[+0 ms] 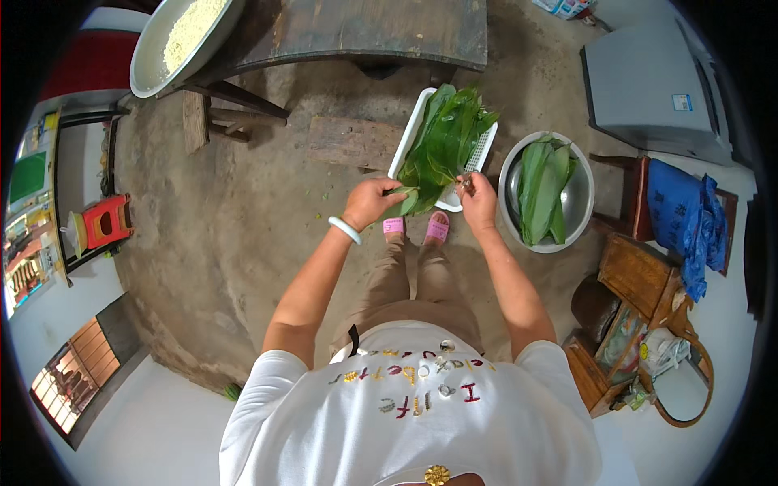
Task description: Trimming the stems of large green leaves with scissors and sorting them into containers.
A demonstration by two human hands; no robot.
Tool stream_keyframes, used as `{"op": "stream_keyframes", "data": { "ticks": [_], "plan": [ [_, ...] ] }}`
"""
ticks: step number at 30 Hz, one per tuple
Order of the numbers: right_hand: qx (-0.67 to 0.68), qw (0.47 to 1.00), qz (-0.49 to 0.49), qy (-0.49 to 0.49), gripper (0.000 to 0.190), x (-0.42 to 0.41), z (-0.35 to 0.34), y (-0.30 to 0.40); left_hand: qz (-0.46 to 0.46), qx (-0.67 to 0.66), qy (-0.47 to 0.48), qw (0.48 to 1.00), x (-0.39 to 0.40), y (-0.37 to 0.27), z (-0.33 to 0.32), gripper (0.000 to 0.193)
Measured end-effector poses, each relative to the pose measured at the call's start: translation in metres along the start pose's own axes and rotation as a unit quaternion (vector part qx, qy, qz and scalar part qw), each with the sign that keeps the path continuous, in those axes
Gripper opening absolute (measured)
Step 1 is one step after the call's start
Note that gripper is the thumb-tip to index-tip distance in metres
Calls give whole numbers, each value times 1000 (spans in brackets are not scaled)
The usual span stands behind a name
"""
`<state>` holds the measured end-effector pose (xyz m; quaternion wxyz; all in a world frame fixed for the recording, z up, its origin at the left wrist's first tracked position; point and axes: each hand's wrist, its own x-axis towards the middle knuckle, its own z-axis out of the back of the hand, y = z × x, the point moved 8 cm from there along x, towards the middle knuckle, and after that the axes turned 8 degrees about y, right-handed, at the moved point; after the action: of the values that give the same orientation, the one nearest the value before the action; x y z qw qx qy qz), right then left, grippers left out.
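My left hand, with a pale bangle at its wrist, grips the end of a long green leaf. The fingers of my right hand are closed on a small shiny brownish thing, too small to name, at a leaf's narrow end. Beneath both hands, a white perforated plastic basket holds a thick pile of broad green leaves. To the right of my right hand, a round metal basin on the floor contains more long leaves.
A low wooden bench adjoins the basket's left side. Ahead stands a dark wooden table, with a large basin of pale grains at its left. A grey refrigerator, a blue bag on a chair and a wooden cabinet line the right.
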<state>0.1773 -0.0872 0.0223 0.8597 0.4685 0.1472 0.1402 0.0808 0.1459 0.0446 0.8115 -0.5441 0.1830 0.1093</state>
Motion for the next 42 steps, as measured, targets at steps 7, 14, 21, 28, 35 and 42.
{"op": "stream_keyframes", "data": {
  "ticks": [7, 14, 21, 28, 35, 42],
  "plan": [
    [161, 986, -22, 49, 13, 30, 52, 42, -89, -8, 1, 996, 31, -96, -1, 23],
    [178, 979, 21, 100, 14, 37, 84, 107, -111, -189, 57, 974, 39, -159, 2, 41],
    [197, 965, 59, 165, 12, 40, 90, 146, -135, -129, 53, 981, 39, -180, 17, 37],
    [241, 943, 65, 222, 13, 48, 77, 165, -138, -152, -4, 979, 37, -163, 34, 19],
    [247, 932, 90, 248, 11, 58, 66, 199, -89, -177, -26, 980, 12, -165, 74, 12],
    [51, 982, -27, 178, 15, 63, 12, 48, -134, -273, -177, 936, -29, -128, 154, 13]
  ]
}}
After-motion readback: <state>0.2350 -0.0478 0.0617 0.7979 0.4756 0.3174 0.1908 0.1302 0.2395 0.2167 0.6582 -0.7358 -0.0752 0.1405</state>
